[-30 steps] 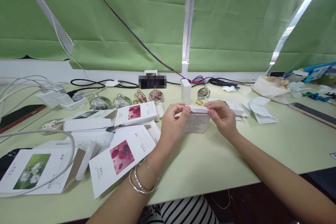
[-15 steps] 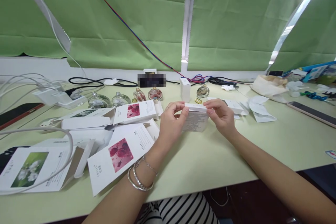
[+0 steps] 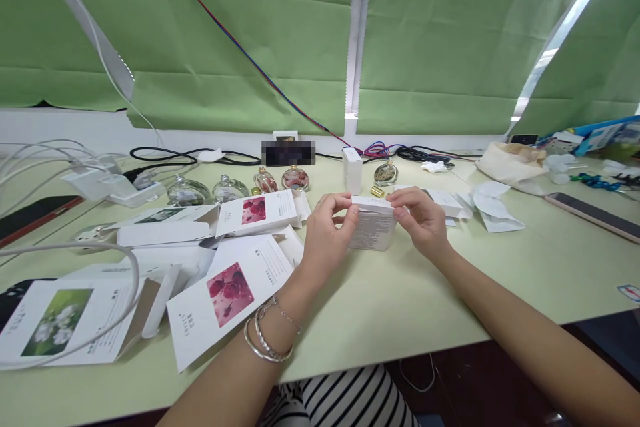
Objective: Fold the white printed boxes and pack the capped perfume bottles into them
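Observation:
A small white box (image 3: pixel 373 230) with fine print on its front stands upright on the table before me. My left hand (image 3: pixel 333 230) pinches its top left corner between thumb and fingers. At the top right corner, my right hand (image 3: pixel 420 220) grips it the same way. The lid edge lies between the two hands. Just behind the box are a gold cap (image 3: pixel 377 191), a round glass bottle (image 3: pixel 387 174) and a narrow white box (image 3: pixel 353 172) standing upright.
Opened white cartons, one with a rose picture (image 3: pixel 233 293) and one with white flowers (image 3: pixel 57 323), lie at the left. Several glass bottles (image 3: pixel 295 179) stand behind them. Crumpled paper (image 3: pixel 497 207), a phone (image 3: pixel 593 213) and a cloth bag (image 3: pixel 513 167) are at the right. Cables run along the wall.
Almost nothing differs. Both hands keep their hold on the box's top corners, and the box's top edge looks very slightly shifted.

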The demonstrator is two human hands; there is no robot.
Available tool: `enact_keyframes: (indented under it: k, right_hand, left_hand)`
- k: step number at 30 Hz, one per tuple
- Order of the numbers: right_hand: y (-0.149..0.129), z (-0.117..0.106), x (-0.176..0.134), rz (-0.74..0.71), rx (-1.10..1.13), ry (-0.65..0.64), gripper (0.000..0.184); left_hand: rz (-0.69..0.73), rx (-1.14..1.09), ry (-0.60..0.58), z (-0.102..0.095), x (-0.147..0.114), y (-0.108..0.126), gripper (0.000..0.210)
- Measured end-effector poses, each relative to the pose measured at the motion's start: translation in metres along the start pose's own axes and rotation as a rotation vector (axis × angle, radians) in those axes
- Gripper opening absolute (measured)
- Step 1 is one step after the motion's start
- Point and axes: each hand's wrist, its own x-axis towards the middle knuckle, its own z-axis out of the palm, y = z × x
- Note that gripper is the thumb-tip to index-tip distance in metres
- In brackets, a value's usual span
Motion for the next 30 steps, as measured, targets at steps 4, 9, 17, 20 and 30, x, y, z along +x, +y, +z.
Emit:
enact_keyframes:
  k: [4,9,17,20,30]
  right_hand:
    - [0.0006,-0.0006,-0.0003,-0.018,0.026,-0.01,0.007]
    - [0.0007,-0.0008,-0.0007,0.006,0.029,-0.023,0.006]
    - [-0.0001,-0.0012,-0.0004,0.002,0.025,-0.025,0.006]
    - [0.0005,-0.0016,-0.0004,-0.013,0.015,-0.03,0.006]
    - [-0.0005,-0.0015,-0.001,-0.047,-0.033,-0.038,0.009]
  left_hand:
    - [-0.043,-0.049,0.003,-0.0002,0.0004,-0.0017,0.016]
    - [-0.066,-0.057,-0.004,-0.0008,0.0009,0.0006,0.016]
    - [-0.004,-0.067,-0.017,0.0005,0.0006,-0.0013,0.012]
    - [0.019,-0.041,-0.021,-0.0006,0.0003,-0.0003,0.009]
    - [0.065,0.035,-0.004,-0.0023,0.0002,-0.0021,0.008]
